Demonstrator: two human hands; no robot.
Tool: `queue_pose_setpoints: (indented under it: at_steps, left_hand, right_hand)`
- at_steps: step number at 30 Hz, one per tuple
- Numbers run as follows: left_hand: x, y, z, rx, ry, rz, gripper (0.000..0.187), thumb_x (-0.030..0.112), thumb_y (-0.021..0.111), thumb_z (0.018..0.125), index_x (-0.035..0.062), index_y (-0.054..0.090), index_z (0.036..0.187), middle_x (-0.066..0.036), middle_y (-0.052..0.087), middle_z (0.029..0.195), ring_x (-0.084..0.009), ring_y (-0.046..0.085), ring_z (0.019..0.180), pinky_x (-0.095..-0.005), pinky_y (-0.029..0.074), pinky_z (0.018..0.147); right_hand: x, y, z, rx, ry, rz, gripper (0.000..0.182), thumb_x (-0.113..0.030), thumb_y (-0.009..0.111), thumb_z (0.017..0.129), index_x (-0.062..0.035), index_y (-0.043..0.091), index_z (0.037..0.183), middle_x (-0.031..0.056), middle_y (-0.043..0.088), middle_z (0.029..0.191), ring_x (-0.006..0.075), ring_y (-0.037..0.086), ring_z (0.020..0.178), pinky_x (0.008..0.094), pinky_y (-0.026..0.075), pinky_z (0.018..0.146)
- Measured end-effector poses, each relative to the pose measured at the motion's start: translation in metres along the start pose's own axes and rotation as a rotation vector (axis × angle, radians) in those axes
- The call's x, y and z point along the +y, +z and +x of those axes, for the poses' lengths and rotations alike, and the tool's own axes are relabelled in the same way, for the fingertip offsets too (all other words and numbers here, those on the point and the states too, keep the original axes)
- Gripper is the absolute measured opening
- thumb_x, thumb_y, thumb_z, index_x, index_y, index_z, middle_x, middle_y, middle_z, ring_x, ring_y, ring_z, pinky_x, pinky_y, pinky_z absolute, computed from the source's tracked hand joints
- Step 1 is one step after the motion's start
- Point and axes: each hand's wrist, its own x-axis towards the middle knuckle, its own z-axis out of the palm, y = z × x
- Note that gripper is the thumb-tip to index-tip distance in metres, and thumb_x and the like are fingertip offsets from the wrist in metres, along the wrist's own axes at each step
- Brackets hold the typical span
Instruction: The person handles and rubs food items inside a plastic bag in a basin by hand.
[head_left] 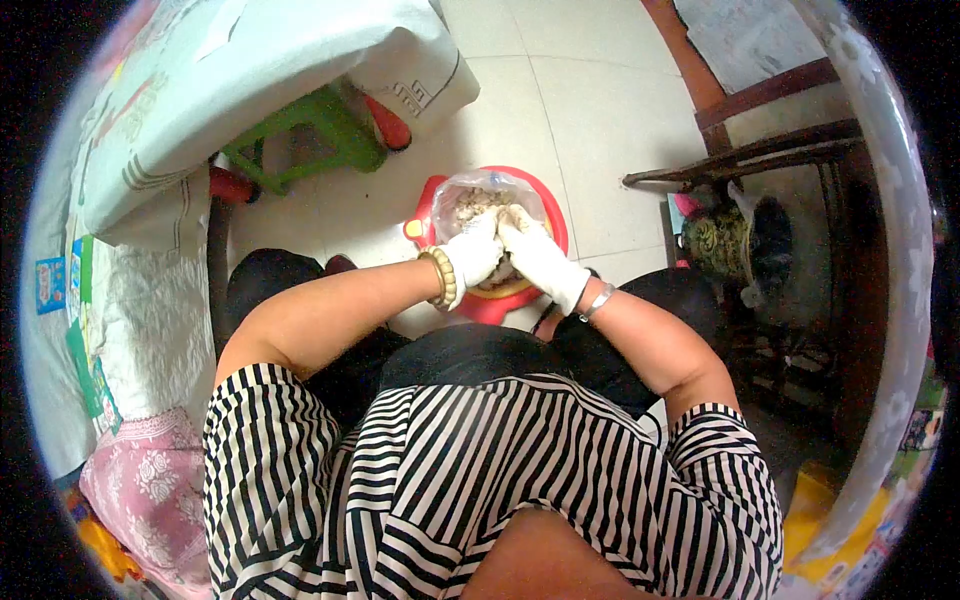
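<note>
A person sat with knees spread, seen from above through a round, wide-angle view with dark edges, in a black-and-white striped top and black bottoms. Between the knees, low in front, stood a red container (553, 200) with a yellow patch on its left side. A clear plastic bag (450, 200) lay in its opening, and small, pale, crumbly-looking pieces (480, 203) filled part of the bag.

The left hand (474, 256) and the right hand (538, 256), both in white gloves, were together over the bag, their fingers meeting near its middle. The fingers were bent inward, but whether they pinched a piece between them could not be told, because the gloves hid the spot. A beaded bracelet (437, 277) circled the left wrist, and a silver bracelet (598, 302) the right.

Pale floor tiles (590, 120) spread around and beyond the container. Ahead and to the left, a green plastic stool (330, 135) stood partly under a table covered with a pale cloth (270, 60), with a red object (388, 124) beside the stool. A pink cloth with white flowers (145, 485) lay near the person's left side. To the right stood a dark wooden frame (770, 150), with a patterned, rounded item (716, 245) behind it, too dim to name.
</note>
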Motion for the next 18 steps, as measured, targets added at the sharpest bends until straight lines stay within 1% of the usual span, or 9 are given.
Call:
queue_pose_setpoints:
  at_steps: [2, 4, 5, 6, 7, 10, 11, 13, 18]
  left_hand:
    - [-0.001, 0.002, 0.0, 0.038, 0.009, -0.077, 0.048, 0.013, 0.042, 0.088, 0.0002, 0.034, 0.134, -0.023, 0.048, 0.126, -0.0345, 0.043, 0.122, -0.0365, 0.032, 0.104]
    - [-0.019, 0.0, 0.012, -0.059, -0.013, -0.009, 0.049, 0.01, 0.04, 0.086, 0.0003, 0.034, 0.134, -0.02, 0.049, 0.127, -0.0304, 0.045, 0.121, -0.0353, 0.033, 0.104]
    - [-0.027, -0.001, 0.016, -0.075, 0.035, -0.119, 0.05, 0.009, 0.038, 0.086, 0.0007, 0.034, 0.135, -0.017, 0.05, 0.126, -0.0255, 0.047, 0.119, -0.0336, 0.036, 0.101]
    - [-0.036, -0.003, 0.021, -0.078, 0.113, -0.177, 0.053, 0.014, 0.038, 0.087, 0.0033, 0.03, 0.138, -0.021, 0.053, 0.121, -0.0291, 0.055, 0.108, -0.0349, 0.042, 0.094]
    - [-0.022, -0.011, 0.016, -0.105, 0.044, -0.335, 0.052, 0.012, 0.037, 0.086, 0.0038, 0.032, 0.138, -0.02, 0.053, 0.122, -0.027, 0.055, 0.108, -0.0338, 0.043, 0.094]
    - [0.007, -0.023, 0.014, -0.14, -0.102, -0.781, 0.046, 0.004, 0.034, 0.086, 0.0058, 0.043, 0.132, -0.012, 0.054, 0.122, -0.0184, 0.054, 0.108, -0.0306, 0.045, 0.093]
    - [0.012, -0.027, 0.013, -0.176, -0.064, -0.827, 0.044, 0.004, 0.035, 0.089, 0.0047, 0.041, 0.133, -0.011, 0.053, 0.122, -0.0184, 0.054, 0.108, -0.0304, 0.045, 0.094]
    - [0.02, -0.033, 0.009, -0.211, -0.03, -0.874, 0.042, 0.004, 0.037, 0.092, 0.0037, 0.038, 0.134, -0.011, 0.053, 0.122, -0.0184, 0.054, 0.108, -0.0303, 0.044, 0.095]
    - [0.034, -0.036, 0.007, -0.184, -0.204, -1.063, 0.039, 0.005, 0.037, 0.094, 0.0031, 0.04, 0.133, -0.013, 0.053, 0.123, -0.0216, 0.055, 0.109, -0.0326, 0.045, 0.095]
  right_hand:
    - [0.005, -0.001, 0.001, -0.018, -0.012, 0.021, 0.038, -0.026, 0.039, 0.098, 0.0005, 0.043, 0.125, 0.0093, 0.055, 0.111, 0.0156, 0.053, 0.099, 0.0278, 0.045, 0.084]
    - [-0.005, -0.005, -0.001, -0.034, -0.022, 0.043, 0.035, -0.026, 0.038, 0.098, -0.0012, 0.046, 0.121, 0.0071, 0.057, 0.106, 0.0137, 0.055, 0.091, 0.0267, 0.049, 0.076]
    - [-0.017, -0.009, -0.002, -0.053, 0.13, 0.099, 0.031, -0.026, 0.038, 0.098, -0.0033, 0.048, 0.116, 0.0045, 0.056, 0.1, 0.0108, 0.055, 0.082, 0.0244, 0.048, 0.065]
    - [-0.022, -0.011, -0.002, -0.072, 0.282, 0.158, 0.027, -0.026, 0.038, 0.098, -0.0054, 0.05, 0.111, 0.0019, 0.056, 0.094, 0.008, 0.054, 0.074, 0.0221, 0.048, 0.055]
    - [-0.015, -0.012, 0.003, -0.084, 0.222, 0.272, 0.024, -0.026, 0.037, 0.098, -0.0077, 0.051, 0.106, -0.0006, 0.055, 0.088, 0.0051, 0.051, 0.065, 0.0184, 0.042, 0.045]
    - [0.011, -0.024, 0.021, -0.224, 0.132, 0.654, 0.028, -0.021, 0.036, 0.098, -0.0033, 0.051, 0.114, 0.0078, 0.059, 0.101, 0.0155, 0.062, 0.08, 0.0265, 0.054, 0.064]
    - [0.017, -0.028, 0.023, -0.223, 0.134, 0.655, 0.028, -0.021, 0.036, 0.098, -0.0033, 0.051, 0.114, 0.0078, 0.059, 0.101, 0.0155, 0.062, 0.08, 0.0265, 0.054, 0.064]
    - [0.009, -0.032, 0.021, -0.225, 0.25, 0.74, 0.031, -0.02, 0.034, 0.099, -0.0003, 0.049, 0.118, 0.0136, 0.059, 0.109, 0.0226, 0.063, 0.091, 0.0329, 0.056, 0.077]
    - [-0.002, -0.037, 0.018, -0.257, 0.271, 0.803, 0.034, -0.02, 0.031, 0.099, 0.0027, 0.047, 0.118, 0.0177, 0.057, 0.11, 0.0266, 0.062, 0.096, 0.0371, 0.056, 0.08]
